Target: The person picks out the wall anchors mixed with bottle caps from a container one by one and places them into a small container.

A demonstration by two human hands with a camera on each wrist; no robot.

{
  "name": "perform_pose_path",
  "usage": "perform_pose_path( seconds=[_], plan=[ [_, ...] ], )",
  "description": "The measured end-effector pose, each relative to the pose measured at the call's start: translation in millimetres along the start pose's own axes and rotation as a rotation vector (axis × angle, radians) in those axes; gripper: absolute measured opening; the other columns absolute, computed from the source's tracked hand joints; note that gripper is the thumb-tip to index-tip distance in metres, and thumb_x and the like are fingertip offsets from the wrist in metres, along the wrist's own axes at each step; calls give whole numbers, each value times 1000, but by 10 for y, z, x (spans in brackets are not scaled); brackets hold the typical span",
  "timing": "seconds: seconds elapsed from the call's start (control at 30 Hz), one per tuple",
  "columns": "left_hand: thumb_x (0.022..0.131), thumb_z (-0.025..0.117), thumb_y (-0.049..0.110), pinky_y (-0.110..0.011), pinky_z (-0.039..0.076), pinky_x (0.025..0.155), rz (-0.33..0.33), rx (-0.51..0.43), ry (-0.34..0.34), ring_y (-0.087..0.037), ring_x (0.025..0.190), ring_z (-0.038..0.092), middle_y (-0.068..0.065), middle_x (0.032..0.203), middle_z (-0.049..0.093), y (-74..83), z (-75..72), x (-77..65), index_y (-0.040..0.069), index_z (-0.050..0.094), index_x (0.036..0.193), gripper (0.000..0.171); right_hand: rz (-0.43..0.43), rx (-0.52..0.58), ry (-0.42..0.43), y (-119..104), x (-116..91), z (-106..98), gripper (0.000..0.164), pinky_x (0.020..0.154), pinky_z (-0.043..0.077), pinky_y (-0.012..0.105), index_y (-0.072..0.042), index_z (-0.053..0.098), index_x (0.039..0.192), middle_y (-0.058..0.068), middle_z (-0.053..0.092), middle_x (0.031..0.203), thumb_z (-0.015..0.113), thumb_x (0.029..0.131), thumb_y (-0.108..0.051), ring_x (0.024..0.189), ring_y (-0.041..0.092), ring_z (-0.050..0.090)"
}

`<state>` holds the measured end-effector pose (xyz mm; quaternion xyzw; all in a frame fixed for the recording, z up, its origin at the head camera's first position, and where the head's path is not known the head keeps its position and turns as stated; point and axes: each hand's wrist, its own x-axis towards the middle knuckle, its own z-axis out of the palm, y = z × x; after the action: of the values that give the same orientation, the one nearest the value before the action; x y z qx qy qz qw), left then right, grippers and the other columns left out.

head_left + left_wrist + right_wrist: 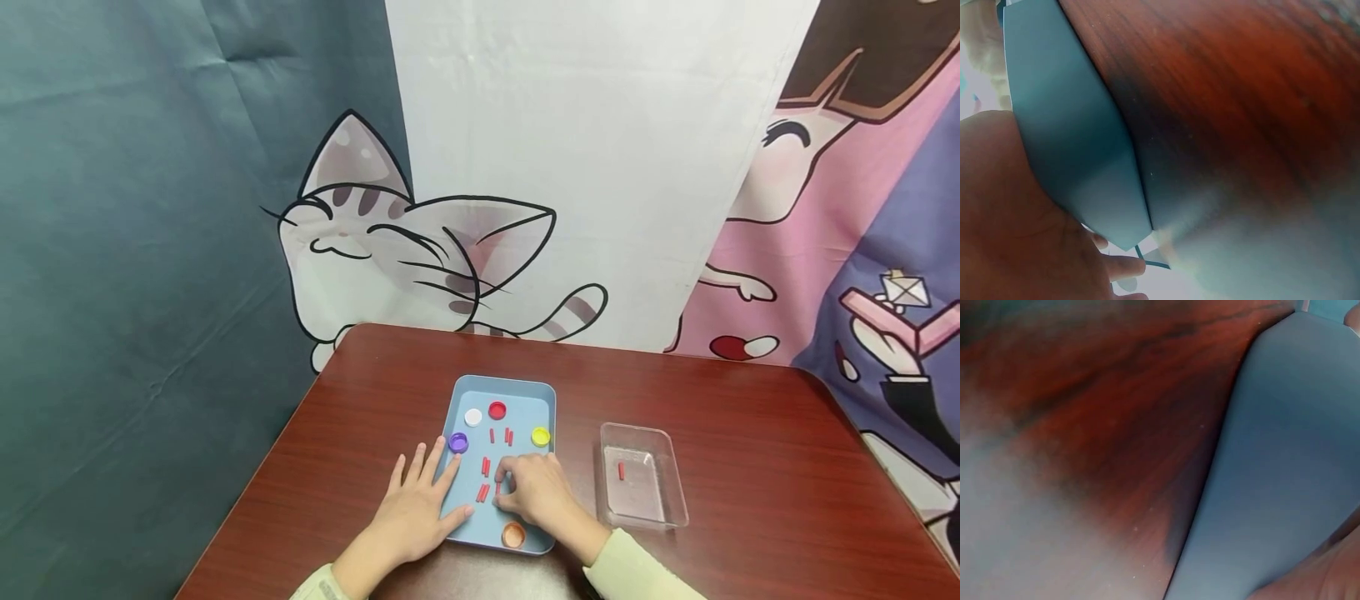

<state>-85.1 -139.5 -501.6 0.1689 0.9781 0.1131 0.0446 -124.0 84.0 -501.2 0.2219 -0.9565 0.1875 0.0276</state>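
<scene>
A blue tray lies on the table, bearing several small red sticks in groups. My right hand pinches one red stick between thumb and forefinger over the tray's lower middle. Fingers spread, my left hand rests at the tray's left edge. Around the sticks stand small round lids or cups: purple, white, red, yellow and orange. In the wrist views, part of the left hand and of the right hand show against the tray's outer wall.
Right of the tray stands a clear plastic box with one red stick inside. Both are on a reddish-brown wooden table. Behind it hangs a cloth printed with a cartoon cat and figures.
</scene>
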Motion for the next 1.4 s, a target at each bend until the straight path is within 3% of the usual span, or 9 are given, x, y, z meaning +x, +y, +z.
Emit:
perform_pose_path(
  seconds=[0.2,0.5,1.03,1.4],
  plan=[
    [98,45,67,-68,15,118,-1,-5,2,-45,152,18,-15,169,17,2,-14,-3,16,41,157,77,5,64,-10,22,6,-12,16,66,34,30,-21,72,80,-18,48,54,85,73,-29,55,0,45],
    [98,45,66,-68,15,118,0,-12,-2,-45,152,18,-15,169,17,27,-22,3,17,40,157,77,-33,419,-34,110,-14,-134,10,50,39,18,-12,71,85,-14,53,59,80,80,-14,52,-5,44],
    [98,46,66,-67,14,118,-15,-4,-4,-45,152,18,-14,169,17,29,-14,15,17,40,157,77,-86,529,46,188,-138,-235,16,52,45,18,-15,75,95,-15,55,65,84,81,-14,57,-4,49],
    [98,47,65,-67,14,118,-17,-10,-4,-45,152,18,-14,169,18,35,-36,6,17,40,157,76,-88,535,116,318,-199,-309,19,56,48,19,-19,75,97,-17,55,68,85,81,-15,61,-3,51]
  ],
)
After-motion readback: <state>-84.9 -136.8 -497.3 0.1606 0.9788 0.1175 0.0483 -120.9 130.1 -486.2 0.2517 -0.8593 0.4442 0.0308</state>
